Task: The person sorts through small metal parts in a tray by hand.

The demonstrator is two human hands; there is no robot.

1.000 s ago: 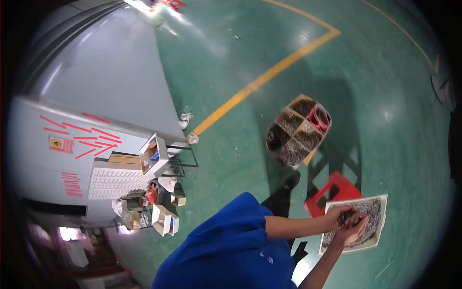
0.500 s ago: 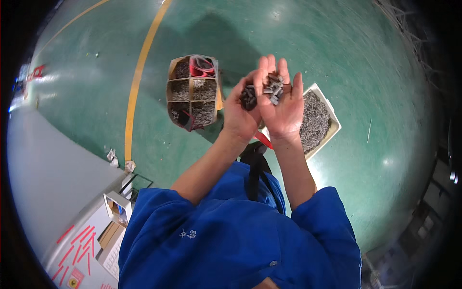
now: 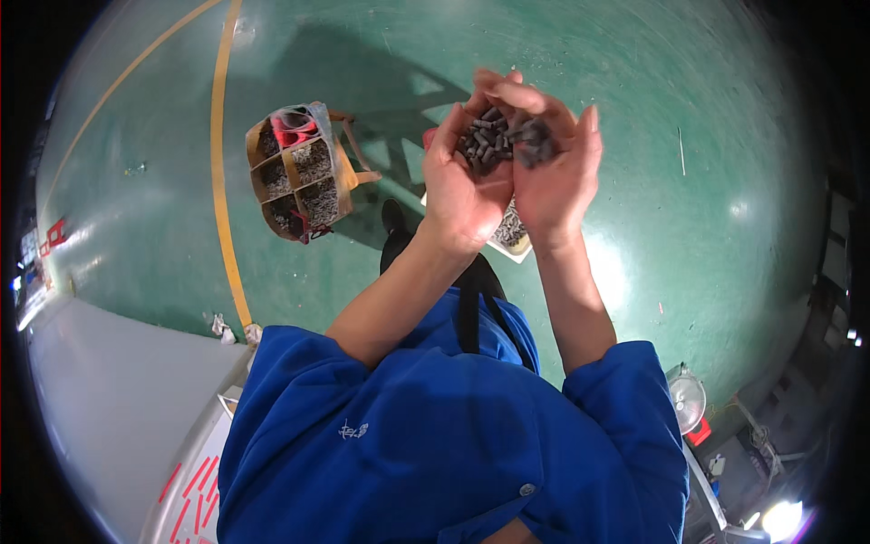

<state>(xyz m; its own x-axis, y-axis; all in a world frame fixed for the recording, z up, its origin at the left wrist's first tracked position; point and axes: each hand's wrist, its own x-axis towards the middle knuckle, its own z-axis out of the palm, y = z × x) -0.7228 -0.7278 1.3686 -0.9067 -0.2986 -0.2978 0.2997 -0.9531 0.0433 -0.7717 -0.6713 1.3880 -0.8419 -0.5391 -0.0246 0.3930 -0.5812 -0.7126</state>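
My left hand (image 3: 467, 201) and my right hand (image 3: 555, 201) are raised side by side, cupped with palms up and touching along their inner edges. A heap of small dark grey cylindrical pieces (image 3: 488, 140) lies in the left palm. More such pieces (image 3: 535, 143) are in the right palm, smeared by motion like the fingers around them. Below and behind the hands stands a white bin (image 3: 518, 257) holding many similar grey pieces, mostly hidden by my hands and wrists.
To the left, a divided box (image 3: 292, 170) with several compartments of small pieces and a red-lined bag rests on a wooden stool (image 3: 367, 176). A yellow line (image 3: 218, 154) crosses the green floor (image 3: 652, 91). At lower right is a round metallic object (image 3: 689, 401).
My right hand has turned inward and cupped against the left, exposing more of the left palm's heap. The view has shifted; the box appears farther left and the bin is more hidden.
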